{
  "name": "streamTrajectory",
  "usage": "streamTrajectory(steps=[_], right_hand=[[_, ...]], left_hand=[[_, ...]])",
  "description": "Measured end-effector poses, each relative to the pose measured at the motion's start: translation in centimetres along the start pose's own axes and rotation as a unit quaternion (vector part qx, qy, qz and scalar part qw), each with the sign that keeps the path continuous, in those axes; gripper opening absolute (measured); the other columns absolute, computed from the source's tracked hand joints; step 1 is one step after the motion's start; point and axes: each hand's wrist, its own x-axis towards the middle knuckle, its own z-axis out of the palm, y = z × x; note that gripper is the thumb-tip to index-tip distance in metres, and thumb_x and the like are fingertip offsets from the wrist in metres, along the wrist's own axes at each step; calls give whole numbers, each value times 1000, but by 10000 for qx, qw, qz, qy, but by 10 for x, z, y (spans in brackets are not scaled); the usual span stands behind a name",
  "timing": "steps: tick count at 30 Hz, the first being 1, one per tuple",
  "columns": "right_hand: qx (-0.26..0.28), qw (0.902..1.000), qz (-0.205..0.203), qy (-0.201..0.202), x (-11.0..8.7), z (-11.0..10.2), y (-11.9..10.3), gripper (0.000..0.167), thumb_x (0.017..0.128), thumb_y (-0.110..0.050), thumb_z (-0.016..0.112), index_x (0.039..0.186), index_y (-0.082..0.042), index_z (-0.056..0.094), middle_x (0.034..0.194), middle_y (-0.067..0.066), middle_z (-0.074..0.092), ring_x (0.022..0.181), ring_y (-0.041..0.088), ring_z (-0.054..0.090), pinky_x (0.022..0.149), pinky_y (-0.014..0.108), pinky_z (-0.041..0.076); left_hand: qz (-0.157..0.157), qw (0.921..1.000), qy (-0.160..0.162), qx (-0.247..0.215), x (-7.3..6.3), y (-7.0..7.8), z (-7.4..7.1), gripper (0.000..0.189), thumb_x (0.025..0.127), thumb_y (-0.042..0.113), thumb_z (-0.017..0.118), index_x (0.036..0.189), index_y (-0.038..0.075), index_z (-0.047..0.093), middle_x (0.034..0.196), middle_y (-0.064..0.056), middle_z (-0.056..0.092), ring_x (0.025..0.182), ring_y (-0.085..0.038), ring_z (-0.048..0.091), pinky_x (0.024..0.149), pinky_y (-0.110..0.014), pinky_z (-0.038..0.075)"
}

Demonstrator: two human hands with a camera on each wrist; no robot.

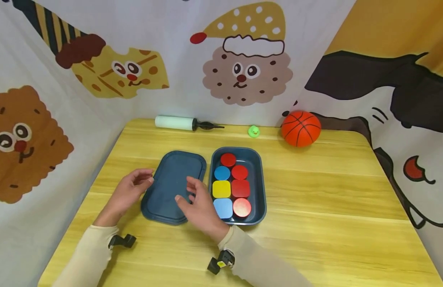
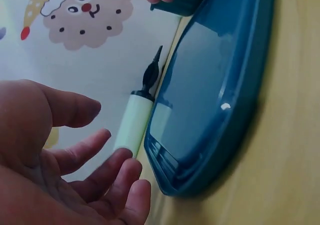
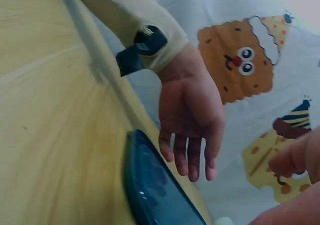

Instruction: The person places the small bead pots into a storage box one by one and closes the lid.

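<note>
A dark blue lid [image 1: 167,187] lies flat on the table, left of a matching open box [image 1: 256,187]. My left hand [image 1: 128,193] hovers by the lid's left edge, its fingers loosely bent and holding nothing. Over the lid's right side is my right hand [image 1: 203,205], also holding nothing, with thumb and fingers apart. Inside the box stand several round and square pieces in two rows, among them a yellow square [image 1: 221,189], a red square [image 1: 240,188] and a blue disc [image 1: 222,173]. In the right wrist view, my left hand [image 3: 190,110] shows its palm beside the lid [image 3: 155,190].
Along the table's back edge lie a pale green hand pump [image 1: 176,122], a small green rubber duck [image 1: 253,131] and an orange toy basketball [image 1: 301,128]. A cartoon-printed cloth [image 1: 185,79] hangs behind and beside the wooden table [image 1: 322,199].
</note>
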Motion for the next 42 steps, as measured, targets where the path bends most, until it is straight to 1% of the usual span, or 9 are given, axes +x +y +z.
streamTrajectory(steps=[8, 16, 19, 26, 31, 34, 36, 39, 42], right_hand=[[-848, 9949, -25, 554, -3, 27, 23, 81, 101, -27, 67, 167, -5, 24, 172, 16, 20, 156, 32, 32, 125, 57, 33], [-680, 9947, 37, 776, -4, 35, 32, 83, 101, -20, 65, 168, -5, 18, 176, 17, 9, 160, 36, 24, 128, 59, 27], [-484, 9949, 128, 871, -4, 35, 33, 82, 102, -17, 64, 168, -5, 17, 176, 17, 10, 160, 37, 24, 128, 59, 27], [152, 9933, -28, 1146, 2, 31, 33, 73, 103, -6, 58, 167, -5, 22, 170, 16, 26, 154, 38, 36, 126, 59, 32], [561, 9905, -151, 1243, 7, 33, 30, 69, 103, -1, 55, 166, -5, 25, 166, 17, 28, 151, 37, 38, 123, 58, 37], [656, 9902, -162, 1219, 9, 34, 26, 68, 103, 0, 54, 165, -7, 28, 165, 14, 30, 151, 32, 38, 125, 51, 37], [731, 9899, -106, 1209, 10, 34, 22, 67, 104, 0, 54, 165, -8, 28, 163, 12, 31, 150, 29, 39, 125, 46, 37], [881, 9890, -4, 1190, 11, 32, 16, 67, 104, 1, 53, 166, -10, 27, 161, 13, 33, 149, 29, 41, 125, 43, 37], [1112, 9873, 76, 1135, 12, 26, 7, 68, 105, 1, 53, 166, -8, 25, 160, 15, 36, 148, 30, 43, 124, 46, 38]], left_hand=[[-374, 9984, -101, 406, -5, -13, -4, 55, 110, 31, 58, 155, 1, 46, 149, -25, 55, 134, -41, 55, 94, -32, 52], [-252, 9965, -117, 791, -4, -23, -9, 54, 111, 30, 55, 154, -2, 49, 145, -28, 58, 130, -43, 59, 92, -37, 55], [-175, 9965, -160, 807, 0, -30, -13, 52, 111, 29, 56, 153, -3, 50, 142, -28, 61, 126, -41, 61, 88, -30, 56], [-60, 9965, -786, 264, 6, -38, -27, 51, 109, 17, 60, 153, -5, 49, 151, -29, 55, 132, -39, 60, 88, -20, 55], [72, 9919, -1203, -391, 0, -48, -43, 59, 107, 14, 63, 158, -5, 42, 158, -29, 46, 124, -5, 62, 93, -21, 57], [151, 9885, -1291, -767, -3, -51, -51, 65, 106, 13, 65, 160, -6, 36, 155, -16, 50, 114, 9, 63, 89, -23, 59], [263, 9868, -1315, -906, -4, -51, -54, 66, 106, 12, 65, 161, -7, 34, 149, -2, 53, 110, 8, 66, 83, -22, 60], [344, 9853, -1301, -1048, -4, -48, -57, 65, 106, 11, 65, 161, -5, 35, 138, 13, 56, 89, 3, 67, 70, -23, 57], [280, 9842, -1229, -1245, -6, -41, -58, 62, 107, 11, 63, 161, 0, 38, 134, 10, 57, 72, -3, 59, 56, -28, 48]])
